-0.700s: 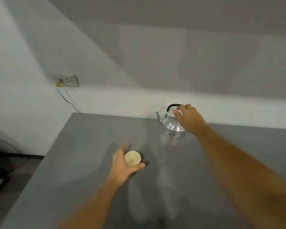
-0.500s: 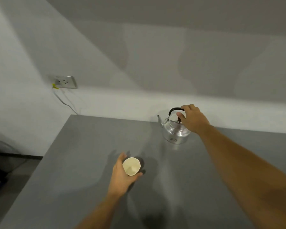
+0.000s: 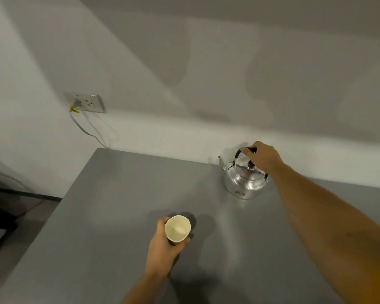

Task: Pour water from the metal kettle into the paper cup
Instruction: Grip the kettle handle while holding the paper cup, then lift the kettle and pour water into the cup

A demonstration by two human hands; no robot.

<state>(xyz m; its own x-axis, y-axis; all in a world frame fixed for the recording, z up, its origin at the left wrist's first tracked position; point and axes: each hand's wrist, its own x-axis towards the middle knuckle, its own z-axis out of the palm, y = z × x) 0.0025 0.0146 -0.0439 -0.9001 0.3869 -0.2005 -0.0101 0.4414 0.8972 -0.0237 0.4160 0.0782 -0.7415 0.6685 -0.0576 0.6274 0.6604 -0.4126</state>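
A shiny metal kettle (image 3: 243, 183) with a black handle and lid knob stands on the grey table (image 3: 110, 194) near the back wall, its spout pointing left. My right hand (image 3: 264, 157) is closed around the top of the kettle's handle. In the middle of the table, the cream paper cup (image 3: 177, 228) is upright and looks empty, its rim slightly squeezed. My left hand (image 3: 164, 246) is wrapped around the cup from the near left side. The cup's lower part is hidden by my fingers.
A wall socket (image 3: 86, 102) with a plugged cable (image 3: 83, 129) sits on the white wall, left of the table's back corner. The table's left edge drops to a dark floor area (image 3: 7, 218).
My right hand has closed over the kettle's handle top. My left hand has tightened around the cup. The view has shifted, so both objects sit lower in frame.
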